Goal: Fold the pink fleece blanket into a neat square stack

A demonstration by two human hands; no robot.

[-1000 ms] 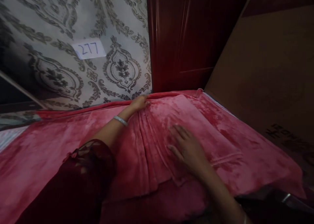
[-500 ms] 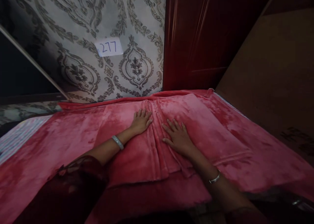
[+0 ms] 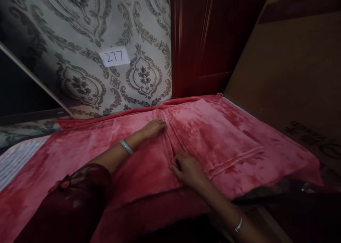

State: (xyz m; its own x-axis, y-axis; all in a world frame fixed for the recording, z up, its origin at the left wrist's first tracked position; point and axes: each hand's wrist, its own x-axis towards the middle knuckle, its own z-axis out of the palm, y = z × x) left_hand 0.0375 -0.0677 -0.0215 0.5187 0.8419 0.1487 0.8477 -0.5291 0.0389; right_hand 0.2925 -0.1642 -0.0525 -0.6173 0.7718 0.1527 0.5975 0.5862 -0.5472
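Observation:
A pink plush cloth point(image 3: 138, 172) lies folded over a larger spread of the same pink plush, its two panels meeting at a band of creases in the middle. My left hand point(image 3: 154, 128) is closed at the far part of these creases, fingers curled down on the fabric edge. Closer to me, my right hand point(image 3: 188, 168) bends its fingers and thumb together on the creases, pinching the cloth. The fingertips of both hands are partly hidden. Each wrist wears a silvery bangle.
Patterned wallpaper point(image 3: 87, 51) with a paper marked 277 point(image 3: 115, 56) rises behind. A dark red door panel point(image 3: 202, 40) and a large cardboard box point(image 3: 293, 76) stand at the right. Striped fabric point(image 3: 21, 158) shows under the plush at left.
Both hands lay flat with spread fingers; now their fingers are curled on the middle folds. My right hand has come nearer to me. The view has shifted slightly.

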